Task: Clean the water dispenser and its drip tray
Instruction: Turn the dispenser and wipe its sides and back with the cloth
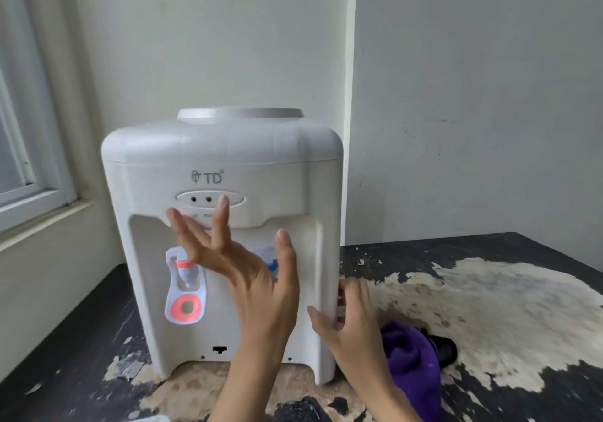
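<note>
Pale grey-white painted walls [473, 79] w/ a projecting corner, white-framed window [23, 160] at left giving daylight, dark black tabletop [509, 248] w/ big peeled beige patches

Head camera, close in on the water dispenser [225, 232]

The single wide-angle view looks forward and slightly down from head height, facing the dispenser's front against the wall corner, both hands near the lens, table [489, 291] filling the lower frame.

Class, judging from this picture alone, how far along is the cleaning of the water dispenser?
Done: the drip tray looks already removed from the dispenser. In hand: the right hand grips its side; the open left hand hovers in front. Left: wiping, since the purple cloth lies unused on the table.
</note>
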`<state>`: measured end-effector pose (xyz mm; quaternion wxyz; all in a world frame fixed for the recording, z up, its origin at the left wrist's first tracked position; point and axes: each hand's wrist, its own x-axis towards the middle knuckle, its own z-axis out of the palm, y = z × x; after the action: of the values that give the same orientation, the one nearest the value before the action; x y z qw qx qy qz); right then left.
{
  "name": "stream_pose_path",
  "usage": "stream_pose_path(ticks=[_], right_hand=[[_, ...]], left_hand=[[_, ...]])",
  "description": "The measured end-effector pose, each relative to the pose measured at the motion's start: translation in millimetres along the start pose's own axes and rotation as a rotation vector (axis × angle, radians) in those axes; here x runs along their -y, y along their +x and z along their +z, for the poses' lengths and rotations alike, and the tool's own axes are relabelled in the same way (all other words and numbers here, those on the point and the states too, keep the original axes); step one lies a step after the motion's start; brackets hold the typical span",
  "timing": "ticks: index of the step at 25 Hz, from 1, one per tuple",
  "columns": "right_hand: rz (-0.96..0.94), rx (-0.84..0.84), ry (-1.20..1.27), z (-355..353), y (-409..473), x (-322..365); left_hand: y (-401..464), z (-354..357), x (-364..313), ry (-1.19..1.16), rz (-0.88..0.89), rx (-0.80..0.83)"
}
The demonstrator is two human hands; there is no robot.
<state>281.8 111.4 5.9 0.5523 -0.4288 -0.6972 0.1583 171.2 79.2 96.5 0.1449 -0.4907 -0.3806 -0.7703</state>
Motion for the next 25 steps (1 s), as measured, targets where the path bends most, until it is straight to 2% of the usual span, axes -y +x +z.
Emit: stream_pose_path(ticks=[2, 5, 8, 11, 14, 17, 20, 21, 23, 25], right_hand=[[-0.037, 0.034, -0.079, 7.6, -9.7, 14.5], [-0.262, -0.054, -0.340, 25.3, -18.6, 33.1], [-0.426, -0.046, -0.497, 38.4, -19.7, 52.9], [-0.549, 0.031, -0.553, 53.1, -18.1, 72.7], [-0.554, 0.145, -0.531, 72.6, -11.7, 91.6], [-0.558, 0.315, -0.561, 75.8, 4.9, 105.2], [-0.493, 0.510, -0.266, 57.3, 32.7, 87.1], [-0.464, 0.471, -0.202, 51.3, 43.8, 76.4], [-0.368, 0.227, -0.031, 37.3, 68.5, 44.3], [-0.182, 0.105, 0.094, 24.9, 91.8, 14.9]], left_hand=[[12.3, -8.8, 2.1, -0.013, -0.009, -0.062], [33.8, -25.1, 12.0, 0.009, -0.079, -0.112], [55.6, -41.2, 24.4, 0.035, -0.112, -0.149], [77.0, -59.5, 48.5, 0.062, -0.150, -0.147], [97.3, -76.3, 74.2, 0.062, -0.274, -0.093], [109.9, -86.1, 93.2, 0.025, -0.284, -0.084], [111.2, -89.5, 101.7, 0.011, -0.306, -0.098], [111.1, -90.5, 103.1, 0.014, -0.319, -0.108], [109.0, -92.5, 101.0, 0.053, -0.346, -0.143], [96.2, -95.2, 92.8, 0.060, -0.353, -0.173]])
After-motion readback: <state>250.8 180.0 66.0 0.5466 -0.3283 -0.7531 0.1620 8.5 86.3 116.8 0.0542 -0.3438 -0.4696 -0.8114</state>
